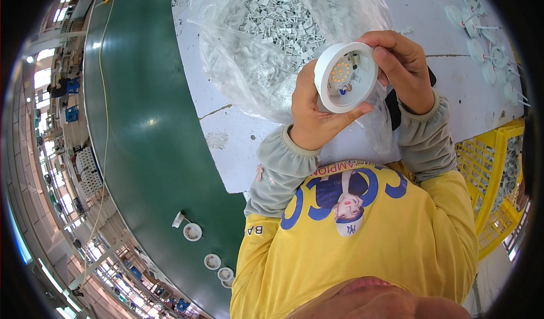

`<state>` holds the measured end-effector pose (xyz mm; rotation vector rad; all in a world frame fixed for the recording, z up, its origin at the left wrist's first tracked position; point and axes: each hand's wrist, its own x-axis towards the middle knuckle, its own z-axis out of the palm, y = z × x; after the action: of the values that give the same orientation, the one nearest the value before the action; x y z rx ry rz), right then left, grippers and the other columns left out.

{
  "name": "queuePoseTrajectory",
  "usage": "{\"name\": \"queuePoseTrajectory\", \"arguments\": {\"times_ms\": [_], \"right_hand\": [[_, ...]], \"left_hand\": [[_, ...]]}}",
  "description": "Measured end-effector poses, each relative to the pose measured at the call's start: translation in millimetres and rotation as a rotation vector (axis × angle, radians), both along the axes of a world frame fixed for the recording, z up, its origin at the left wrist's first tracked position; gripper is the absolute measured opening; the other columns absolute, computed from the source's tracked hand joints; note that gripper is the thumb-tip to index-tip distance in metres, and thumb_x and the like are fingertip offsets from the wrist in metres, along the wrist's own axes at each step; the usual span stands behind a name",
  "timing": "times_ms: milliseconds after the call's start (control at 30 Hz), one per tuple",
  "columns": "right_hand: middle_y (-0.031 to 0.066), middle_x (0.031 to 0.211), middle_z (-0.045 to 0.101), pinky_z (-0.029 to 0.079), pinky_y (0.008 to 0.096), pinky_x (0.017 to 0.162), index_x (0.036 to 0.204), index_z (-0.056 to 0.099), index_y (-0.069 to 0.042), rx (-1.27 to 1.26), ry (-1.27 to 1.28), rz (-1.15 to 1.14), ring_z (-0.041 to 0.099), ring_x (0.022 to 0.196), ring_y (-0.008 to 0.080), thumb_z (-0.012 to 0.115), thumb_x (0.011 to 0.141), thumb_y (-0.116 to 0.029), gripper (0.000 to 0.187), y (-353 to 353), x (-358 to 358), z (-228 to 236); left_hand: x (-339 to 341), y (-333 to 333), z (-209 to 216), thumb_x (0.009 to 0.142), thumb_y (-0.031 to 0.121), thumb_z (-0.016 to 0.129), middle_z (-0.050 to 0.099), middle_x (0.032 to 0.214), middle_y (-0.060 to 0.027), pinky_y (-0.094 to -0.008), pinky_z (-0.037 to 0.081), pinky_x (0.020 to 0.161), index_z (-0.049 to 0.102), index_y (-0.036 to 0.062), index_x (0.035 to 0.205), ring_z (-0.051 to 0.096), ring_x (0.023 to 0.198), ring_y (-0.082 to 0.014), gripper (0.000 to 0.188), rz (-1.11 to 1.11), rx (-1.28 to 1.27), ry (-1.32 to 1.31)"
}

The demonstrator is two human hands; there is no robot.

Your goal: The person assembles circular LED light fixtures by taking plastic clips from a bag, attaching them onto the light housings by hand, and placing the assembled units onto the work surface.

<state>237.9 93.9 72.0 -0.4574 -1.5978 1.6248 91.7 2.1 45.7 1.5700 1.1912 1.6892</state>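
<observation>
A round white LED lamp housing (358, 82) is held up in front of me, its open side tilted toward me. Inside it show a board with a ring of yellow LEDs, small electronic parts and a blue piece. My left hand (314, 112) wraps round its left and lower side, the thumb lying along the lower rim. From the right, my right hand (409, 72) pinches the upper right rim between thumb and fingers; a small part there cannot be made out. Just beyond my hands lies a clear plastic bag (226, 64) with many small white plastic clips (286, 21).
The bag lies on a worn white tabletop (238, 143). Left of it runs a long green surface (153, 149), with several white lamp housings (192, 232) near me. White round parts with wires (490, 50) lie far right. A yellow crate (484, 171) stands at my right side.
</observation>
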Motion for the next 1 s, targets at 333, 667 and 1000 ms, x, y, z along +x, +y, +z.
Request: {"name": "queuePoseTrajectory", "arguments": {"times_ms": [333,667,1000], "right_hand": [[-0.0024,0.067,0.053,0.03,0.0154,0.044,0.103,0.057,0.002,-0.066,-0.049,-0.054,0.039,0.05,0.0007,0.05,0.088,-0.014,0.022,-1.0,-2.7,1.4],[-0.0029,0.066,0.054,0.032,0.0144,0.044,0.1,0.058,0.003,-0.02,-0.116,-0.104,0.042,0.051,0.0004,0.056,0.083,-0.009,0.02,1.9,-6.0,3.9],[-0.0002,0.069,0.053,0.033,0.0165,0.048,0.098,0.059,0.001,0.31,-0.242,0.012,0.043,0.056,0.001,0.058,0.079,-0.005,0.02,14.3,-20.8,22.3]], "left_hand": [[1.7,3.2,3.9,0.06,0.017,0.081,0.052,0.105,-0.0114,-0.0282,0.044,0.08,0.04,-0.003,0.113,0.054,0.095,-0.017,0.07,-0.034,-0.011,-0.101],[1.1,3.8,11.6,0.072,0.032,0.07,0.052,0.102,-0.01,-0.0281,0.041,0.081,0.039,-0.0041,0.114,0.052,0.092,-0.0153,0.064,-0.049,-0.066,-0.273],[-14.1,2.5,21.2,0.083,0.009,0.046,0.054,0.084,-0.0036,-0.0214,0.039,0.068,0.051,-0.0015,0.099,0.047,0.076,-0.0074,0.02,-0.02,-0.361,-0.524]]}}
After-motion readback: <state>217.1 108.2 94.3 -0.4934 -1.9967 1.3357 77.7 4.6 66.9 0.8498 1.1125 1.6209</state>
